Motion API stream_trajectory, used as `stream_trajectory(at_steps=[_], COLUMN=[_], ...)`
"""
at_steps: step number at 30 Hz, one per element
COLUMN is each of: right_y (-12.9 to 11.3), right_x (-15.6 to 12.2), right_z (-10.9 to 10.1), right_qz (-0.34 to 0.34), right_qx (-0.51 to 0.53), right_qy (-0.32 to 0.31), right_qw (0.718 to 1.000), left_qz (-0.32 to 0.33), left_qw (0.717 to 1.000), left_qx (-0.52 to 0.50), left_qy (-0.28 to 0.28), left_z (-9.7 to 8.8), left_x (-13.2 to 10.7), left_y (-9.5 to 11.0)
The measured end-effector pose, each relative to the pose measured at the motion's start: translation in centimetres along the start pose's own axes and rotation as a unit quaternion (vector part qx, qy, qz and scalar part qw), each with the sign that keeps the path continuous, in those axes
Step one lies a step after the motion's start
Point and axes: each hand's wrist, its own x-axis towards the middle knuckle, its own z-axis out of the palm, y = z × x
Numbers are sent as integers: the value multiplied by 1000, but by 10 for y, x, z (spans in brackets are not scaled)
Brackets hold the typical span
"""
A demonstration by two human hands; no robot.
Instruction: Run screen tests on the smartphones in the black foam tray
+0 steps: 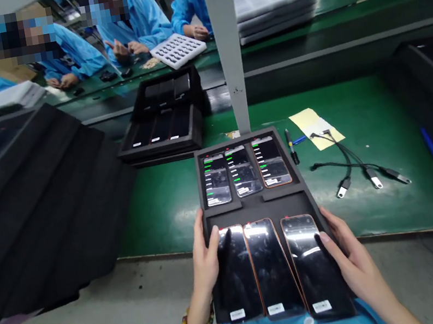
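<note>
A black foam tray (257, 205) holds phones in two rows. The far row of three phones (243, 171) has lit screens with green bars. The near row of three phones (271, 269) is dark, with white labels at their near ends. My left hand (204, 266) grips the tray's left edge, thumb on the leftmost dark phone. My right hand (351, 258) grips the right edge, thumb resting on the rightmost dark phone. The tray's far end lies on the green table (373, 202); its near end overhangs toward my body.
A stack of black trays (33, 209) lies at left. Another black tray with phones (164, 121) sits behind. Cables (354, 166), pens (291, 146), a yellow paper (309, 121) and a blue pen (432, 148) lie at right. A grey post (226, 44) stands ahead. People in blue coats work across the belt.
</note>
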Motion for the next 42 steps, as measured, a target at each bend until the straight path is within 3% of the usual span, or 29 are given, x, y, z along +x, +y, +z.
stream_trajectory(at_steps=[9, 18, 26, 33, 35, 38, 40, 42], right_y=[5, 2, 2, -11, -24, -46, -53, -53], right_x=[-15, -7, -3, 0, -6, -27, -45, -59], right_z=[-3, 10, 14, 18, 22, 30, 37, 43], right_qz=[32, 12, 40, 5, -46, -153, -187, -193], right_qx=[-1, -18, -34, -97, -150, -278, -345, -378], right_qy=[64, 79, 107, 111, 116, 56, -17, -52], right_qw=[997, 997, 993, 989, 981, 947, 920, 904], left_qz=[26, 35, 15, 81, 159, 286, 308, 306], left_qw=[998, 999, 999, 995, 979, 921, 883, 865], left_qx=[25, 5, -26, 57, 118, 222, 277, 316], left_qy=[-44, -34, -28, -29, -35, -145, -221, -241], left_z=[3, 3, 5, 0, -1, -2, -1, -1], left_x=[4, 36, 46, 48, 43, 32, 25, 21], left_y=[3, -5, -5, 13, 23, 39, 45, 46])
